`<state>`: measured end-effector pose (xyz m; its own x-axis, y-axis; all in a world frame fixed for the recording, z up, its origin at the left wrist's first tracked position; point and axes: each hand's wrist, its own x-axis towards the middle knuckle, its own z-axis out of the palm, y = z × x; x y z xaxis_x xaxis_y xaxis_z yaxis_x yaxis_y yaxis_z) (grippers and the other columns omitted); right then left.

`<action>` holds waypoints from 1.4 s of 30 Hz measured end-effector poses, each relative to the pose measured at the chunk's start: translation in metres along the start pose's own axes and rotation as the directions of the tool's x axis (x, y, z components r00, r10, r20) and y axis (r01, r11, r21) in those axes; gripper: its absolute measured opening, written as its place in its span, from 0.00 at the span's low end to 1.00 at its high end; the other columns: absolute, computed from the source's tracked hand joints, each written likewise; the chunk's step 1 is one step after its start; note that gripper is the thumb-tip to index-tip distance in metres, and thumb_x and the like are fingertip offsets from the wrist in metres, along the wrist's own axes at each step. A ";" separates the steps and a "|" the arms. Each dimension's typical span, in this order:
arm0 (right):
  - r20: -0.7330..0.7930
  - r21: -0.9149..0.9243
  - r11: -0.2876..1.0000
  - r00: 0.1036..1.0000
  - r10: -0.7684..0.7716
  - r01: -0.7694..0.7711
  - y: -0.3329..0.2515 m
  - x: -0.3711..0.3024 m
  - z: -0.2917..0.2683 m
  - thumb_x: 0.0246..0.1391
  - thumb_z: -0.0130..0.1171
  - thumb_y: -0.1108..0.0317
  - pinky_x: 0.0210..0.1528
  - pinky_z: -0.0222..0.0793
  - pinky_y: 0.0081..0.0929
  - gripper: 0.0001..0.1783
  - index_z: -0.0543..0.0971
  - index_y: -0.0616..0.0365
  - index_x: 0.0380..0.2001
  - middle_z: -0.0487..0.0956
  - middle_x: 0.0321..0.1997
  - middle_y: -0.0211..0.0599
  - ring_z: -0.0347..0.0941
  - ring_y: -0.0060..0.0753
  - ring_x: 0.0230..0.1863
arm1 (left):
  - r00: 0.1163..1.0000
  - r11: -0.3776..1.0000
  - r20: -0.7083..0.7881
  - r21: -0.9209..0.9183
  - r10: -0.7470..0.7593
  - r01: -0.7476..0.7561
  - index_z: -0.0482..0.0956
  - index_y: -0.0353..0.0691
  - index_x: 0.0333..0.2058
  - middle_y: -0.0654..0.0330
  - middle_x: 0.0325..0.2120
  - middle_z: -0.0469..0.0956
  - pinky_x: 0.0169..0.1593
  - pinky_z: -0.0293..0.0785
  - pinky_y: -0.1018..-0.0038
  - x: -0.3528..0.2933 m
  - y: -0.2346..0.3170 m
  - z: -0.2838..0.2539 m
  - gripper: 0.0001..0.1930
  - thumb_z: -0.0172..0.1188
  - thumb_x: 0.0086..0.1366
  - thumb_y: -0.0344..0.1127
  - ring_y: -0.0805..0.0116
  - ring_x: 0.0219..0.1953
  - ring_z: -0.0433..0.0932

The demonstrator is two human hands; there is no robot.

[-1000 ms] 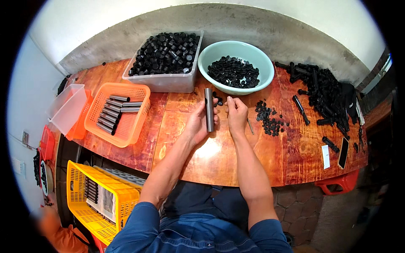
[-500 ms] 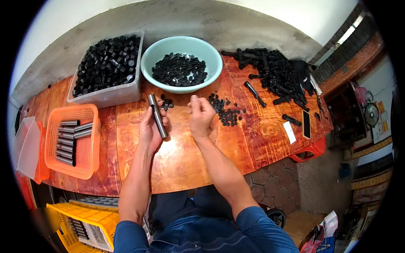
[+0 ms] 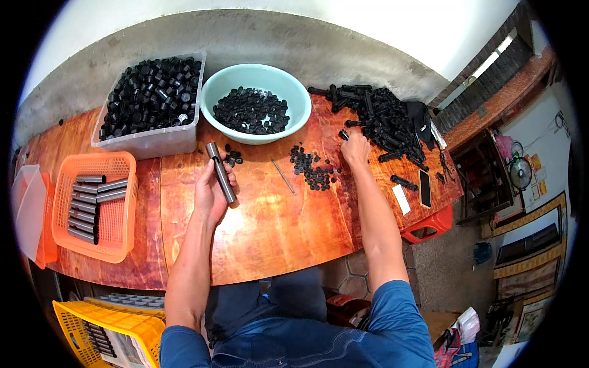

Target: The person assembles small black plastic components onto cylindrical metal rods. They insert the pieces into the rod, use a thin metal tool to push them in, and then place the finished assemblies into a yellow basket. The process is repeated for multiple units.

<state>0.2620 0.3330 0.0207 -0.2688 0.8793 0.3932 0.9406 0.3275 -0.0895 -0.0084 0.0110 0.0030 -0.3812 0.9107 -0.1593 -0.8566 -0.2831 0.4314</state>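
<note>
My left hand (image 3: pixel 210 195) is closed around a dark grey metal tube (image 3: pixel 221 173), which stands up at a tilt out of the fingers. Over at the right, my right hand (image 3: pixel 356 149) grips a black rod-shaped plastic part (image 3: pixel 344 135) by the edge of a heap of similar black parts (image 3: pixel 386 119); most of the gripped part is hidden by the hand. A thin metal rod (image 3: pixel 283 176) lies on the wooden table between my hands. Small black round pieces (image 3: pixel 316 168) are scattered beside it, and a few more (image 3: pixel 232 156) lie next to my left hand.
A clear bin (image 3: pixel 147 144) of black caps and a pale green basin (image 3: pixel 294 83) of small black pieces stand at the back. An orange basket (image 3: pixel 126 227) at left holds several metal tubes. At right lie a phone (image 3: pixel 424 189) and a white card (image 3: pixel 401 200).
My right hand has moved from the middle to the right and taken hold of a black rod-shaped part. The thin metal rod now shows on the table. My left hand still holds the tube.
</note>
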 end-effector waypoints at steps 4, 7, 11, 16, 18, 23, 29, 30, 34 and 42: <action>0.162 -0.066 0.998 0.987 -0.008 0.019 -0.005 0.001 -0.012 0.52 0.59 0.69 0.46 0.76 0.52 0.14 0.81 0.64 0.41 0.83 0.41 0.58 0.80 0.62 0.45 | 1.000 1.000 -0.002 -0.018 -0.015 0.015 0.72 0.44 0.55 0.62 0.34 0.76 0.37 0.73 0.71 0.000 -0.001 0.002 0.18 0.50 0.75 0.48 0.69 0.31 0.75; -0.073 0.182 0.981 0.996 -0.055 0.067 -0.020 -0.015 -0.045 0.51 0.62 0.73 0.35 0.75 0.42 0.16 0.77 0.68 0.44 0.82 0.35 0.54 0.81 0.50 0.35 | 0.999 0.998 0.013 -0.040 -0.040 0.040 0.73 0.44 0.54 0.61 0.34 0.76 0.35 0.73 0.72 0.000 0.000 0.001 0.18 0.51 0.75 0.48 0.69 0.30 0.75; 0.022 0.891 0.452 0.998 0.056 -0.045 -0.047 -0.050 -0.116 0.55 0.58 0.77 0.29 0.72 0.25 0.20 0.74 0.64 0.51 0.79 0.31 0.39 0.78 0.29 0.27 | 0.995 0.994 0.067 -0.069 -0.078 0.083 0.73 0.41 0.53 0.60 0.35 0.77 0.32 0.73 0.74 -0.002 0.001 -0.004 0.18 0.52 0.75 0.47 0.67 0.29 0.75; 0.318 0.905 -0.270 0.944 -0.089 -0.330 -0.095 -0.121 -0.136 0.57 0.58 0.77 0.32 0.77 0.25 0.11 0.72 0.62 0.44 0.78 0.34 0.39 0.79 0.29 0.29 | 0.993 0.998 0.099 0.026 -0.061 0.059 0.73 0.38 0.54 0.57 0.36 0.78 0.33 0.71 0.74 -0.005 -0.007 -0.001 0.19 0.56 0.72 0.45 0.66 0.29 0.74; 0.325 0.866 -0.364 0.939 -0.112 -0.344 -0.117 -0.145 -0.120 0.58 0.59 0.76 0.35 0.78 0.26 0.12 0.72 0.61 0.45 0.79 0.35 0.41 0.80 0.31 0.32 | 0.994 0.997 0.106 0.079 -0.026 0.018 0.71 0.38 0.55 0.57 0.39 0.77 0.34 0.73 0.74 -0.011 -0.007 0.008 0.19 0.59 0.71 0.41 0.68 0.30 0.74; 0.439 0.791 -0.417 0.890 -0.123 -0.448 -0.155 -0.177 -0.091 0.60 0.59 0.77 0.38 0.80 0.24 0.12 0.70 0.62 0.45 0.80 0.36 0.43 0.82 0.32 0.33 | 0.991 0.979 0.114 0.186 0.065 -0.085 0.68 0.38 0.56 0.53 0.46 0.78 0.36 0.77 0.79 -0.010 -0.002 0.008 0.20 0.62 0.68 0.30 0.72 0.32 0.77; 0.289 0.946 -0.103 0.942 -0.171 -0.309 -0.163 -0.189 -0.080 0.58 0.59 0.78 0.40 0.77 0.28 0.11 0.74 0.64 0.44 0.79 0.37 0.40 0.80 0.32 0.35 | 0.989 0.974 0.057 0.174 0.140 -0.148 0.70 0.40 0.53 0.53 0.43 0.79 0.37 0.77 0.81 -0.008 -0.001 0.002 0.17 0.62 0.68 0.30 0.74 0.32 0.76; 0.172 0.982 0.117 0.965 -0.196 -0.151 -0.163 -0.191 -0.081 0.57 0.60 0.79 0.40 0.77 0.29 0.11 0.75 0.65 0.43 0.79 0.37 0.39 0.80 0.32 0.36 | 0.987 0.972 0.050 0.176 0.151 -0.157 0.70 0.40 0.53 0.53 0.43 0.79 0.37 0.77 0.81 -0.007 -0.001 0.001 0.17 0.62 0.68 0.30 0.75 0.31 0.76; -0.086 0.783 0.530 0.900 -0.427 0.327 -0.163 -0.198 -0.092 0.55 0.62 0.77 0.40 0.75 0.35 0.12 0.78 0.63 0.44 0.80 0.38 0.46 0.80 0.43 0.39 | 0.990 0.972 0.014 0.188 0.143 -0.143 0.72 0.40 0.52 0.54 0.40 0.78 0.36 0.76 0.81 -0.006 0.002 0.001 0.15 0.62 0.69 0.31 0.75 0.30 0.75; 0.068 0.799 0.568 0.911 -0.407 0.195 -0.166 -0.222 -0.106 0.59 0.61 0.68 0.31 0.71 0.36 0.12 0.80 0.63 0.44 0.78 0.24 0.46 0.78 0.43 0.26 | 0.994 0.989 -0.045 0.112 0.101 -0.096 0.72 0.42 0.53 0.59 0.37 0.78 0.35 0.74 0.79 -0.004 0.000 0.004 0.22 0.43 0.78 0.54 0.73 0.32 0.74</action>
<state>0.1873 0.0467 0.0451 -0.6420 0.6909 0.3325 0.3163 0.6337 -0.7059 -0.0057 0.0084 0.0074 -0.4812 0.8629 -0.1546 -0.7719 -0.3335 0.5412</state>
